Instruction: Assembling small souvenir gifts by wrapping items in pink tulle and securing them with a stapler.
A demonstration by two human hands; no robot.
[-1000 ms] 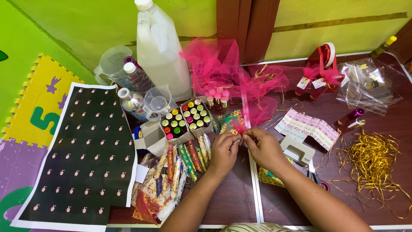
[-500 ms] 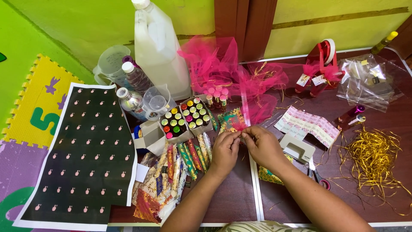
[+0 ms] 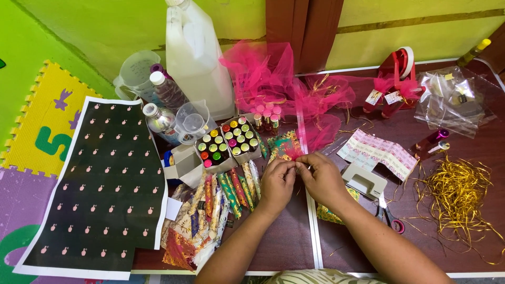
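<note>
I see the left hand (image 3: pixel 277 180) and right hand (image 3: pixel 322 178) touching at the fingertips, both pinching a small pink mesh pouch (image 3: pixel 292 151) just above the fingers. A box of coloured vials (image 3: pixel 227 142) sits beyond the left hand; a white hole punch (image 3: pixel 364 182) lies just beside the right hand.

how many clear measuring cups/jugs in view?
2. A large measuring jug stands at the back left beside the big white jug; a small measuring cup stands in front of that jug. Others may be hidden behind it.
</note>
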